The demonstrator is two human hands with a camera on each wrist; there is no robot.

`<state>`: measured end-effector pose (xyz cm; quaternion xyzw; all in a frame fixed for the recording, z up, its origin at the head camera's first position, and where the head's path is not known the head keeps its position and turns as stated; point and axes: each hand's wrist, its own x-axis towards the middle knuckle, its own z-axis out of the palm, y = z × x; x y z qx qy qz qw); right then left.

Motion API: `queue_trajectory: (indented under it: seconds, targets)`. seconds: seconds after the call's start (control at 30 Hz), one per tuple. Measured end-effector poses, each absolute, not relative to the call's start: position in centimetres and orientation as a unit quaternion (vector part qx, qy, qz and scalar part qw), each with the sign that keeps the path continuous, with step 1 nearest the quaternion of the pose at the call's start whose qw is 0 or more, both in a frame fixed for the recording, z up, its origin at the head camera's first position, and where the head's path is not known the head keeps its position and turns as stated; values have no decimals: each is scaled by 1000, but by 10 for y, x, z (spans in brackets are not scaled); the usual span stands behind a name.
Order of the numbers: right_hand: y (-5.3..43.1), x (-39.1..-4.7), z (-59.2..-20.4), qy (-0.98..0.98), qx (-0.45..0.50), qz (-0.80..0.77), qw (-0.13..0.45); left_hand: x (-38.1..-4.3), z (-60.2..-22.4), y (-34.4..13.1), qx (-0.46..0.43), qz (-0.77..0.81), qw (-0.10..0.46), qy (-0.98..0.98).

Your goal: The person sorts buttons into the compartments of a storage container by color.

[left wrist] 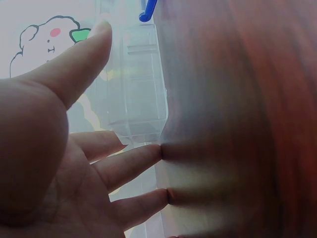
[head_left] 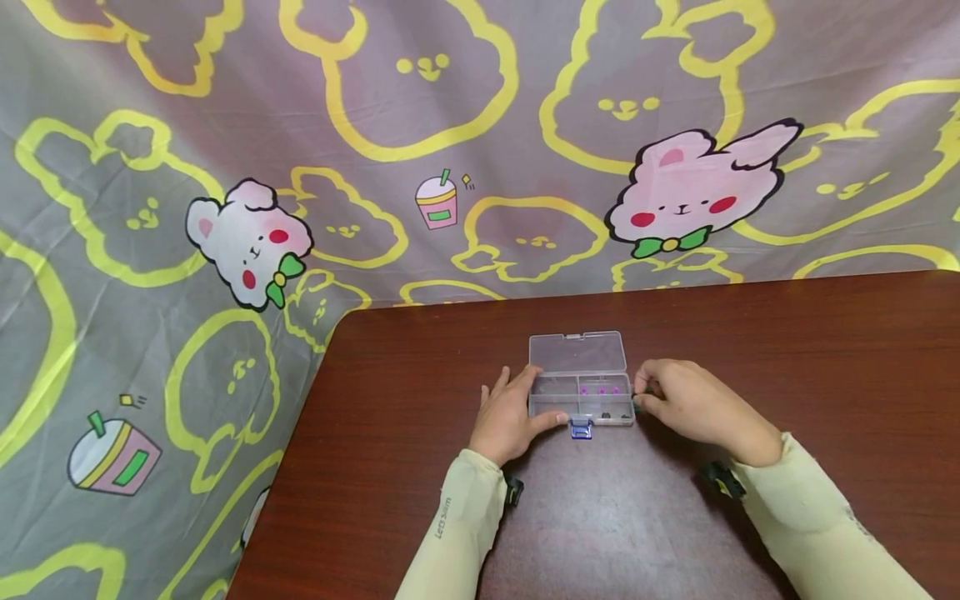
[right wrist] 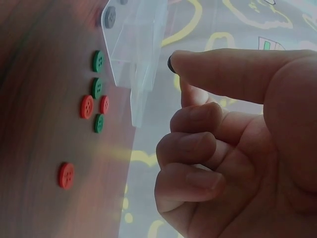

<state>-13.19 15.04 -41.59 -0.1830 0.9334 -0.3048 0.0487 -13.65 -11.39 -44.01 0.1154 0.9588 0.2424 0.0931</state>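
Observation:
A clear plastic divided box [head_left: 553, 418] stands on the table with its lid [head_left: 577, 354] tipped back and a blue latch [head_left: 581, 430] at its front. Pink buttons [head_left: 602, 391] lie in a back right compartment, dark buttons [head_left: 606, 416] in a front right one. My left hand [head_left: 508, 415] rests against the box's left end, fingers fairly straight, thumb along the front edge. Just off the right end, my right hand [head_left: 686, 404] pinches a small black button [right wrist: 171, 64] between thumb and index finger, its other fingers curled. The fingertips hide most of that button.
Green buttons [right wrist: 97, 88] and red buttons [right wrist: 66, 175] lie loose on the brown table [head_left: 420, 375] beside the box's right end, mostly hidden by my right hand in the head view. A patterned cloth [head_left: 375, 192] hangs along the table's back and left edges.

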Motion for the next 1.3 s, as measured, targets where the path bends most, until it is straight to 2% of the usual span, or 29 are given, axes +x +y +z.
queue_trajectory:
  seconds: [0.77,1.3]
  targets:
    - [134,-134,-416,933,-199,-299,32,-136,-439,-113,113,240,90,960]
    - [124,-135,-418,933,-197,-296,56,-135,-440,-113,112,248,89,958]
